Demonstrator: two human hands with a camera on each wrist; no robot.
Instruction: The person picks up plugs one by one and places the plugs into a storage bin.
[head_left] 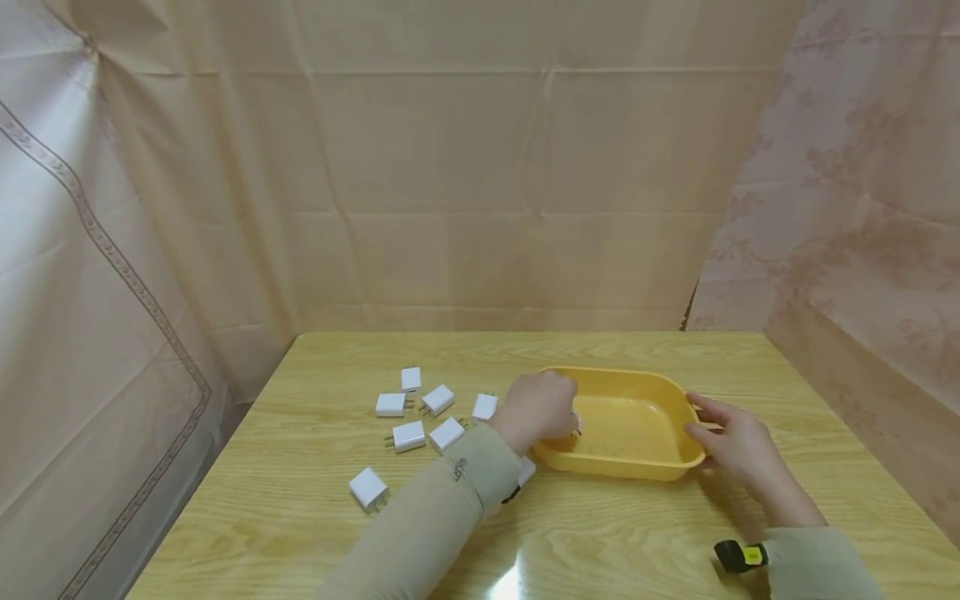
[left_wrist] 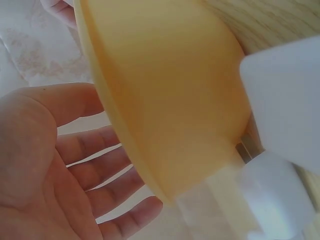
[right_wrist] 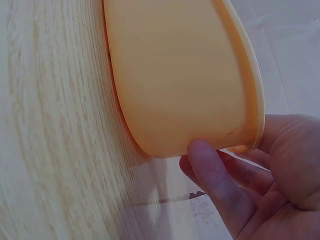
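A yellow plastic basin (head_left: 622, 467) sits on the table. My left hand (head_left: 536, 408) reaches over its left end, fingers bent down inside the rim; a small pale piece with dark prong tips, looking like a charger (head_left: 576, 423), shows at the fingertips. In the left wrist view the basin wall (left_wrist: 170, 100) hides those fingertips. At the opposite end my right hand (head_left: 738, 442) grips the basin, its thumb (right_wrist: 202, 155) against the outer wall and the fingers around the rim. Several white plug chargers (head_left: 408, 437) lie left of the basin.
One charger (head_left: 368, 489) lies apart, nearer the front of the wood-grain table (head_left: 600, 542). Another charger (head_left: 484, 407) lies close beside my left wrist. Curtains (head_left: 525, 167) hang behind the table and at both sides.
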